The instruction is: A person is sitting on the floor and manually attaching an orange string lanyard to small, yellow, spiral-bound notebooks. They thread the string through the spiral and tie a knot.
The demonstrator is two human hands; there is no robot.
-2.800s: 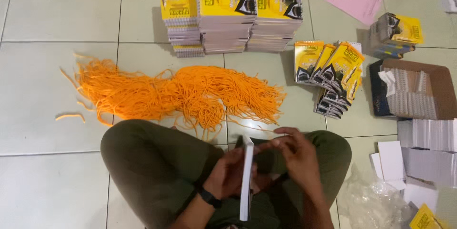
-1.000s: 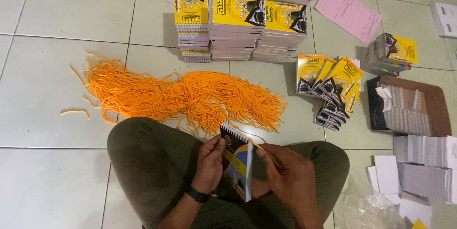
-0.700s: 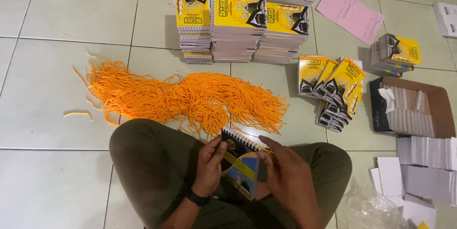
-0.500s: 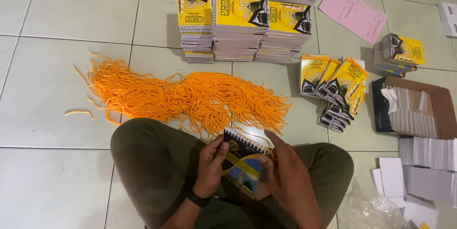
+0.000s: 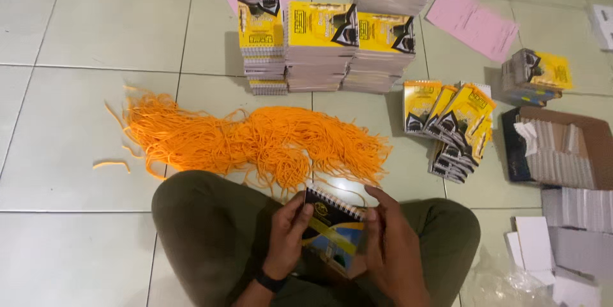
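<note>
Open brown cardboard box (image 5: 594,134) at the floor's right edge, packed with grey-white stacks. Crumpled clear plastic bag (image 5: 498,284) at the bottom-right corner. Two pink printed sheets (image 5: 471,21) lie flat near the top edge. No screens or signs.

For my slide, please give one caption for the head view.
Both hands, left hand and right hand, hold a spiral notebook near orange cords.

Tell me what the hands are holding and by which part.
Both hands hold one small spiral-bound booklet. The left hand grips its left edge and the right hand its right edge, with the wire spiral along the top left free.
</note>
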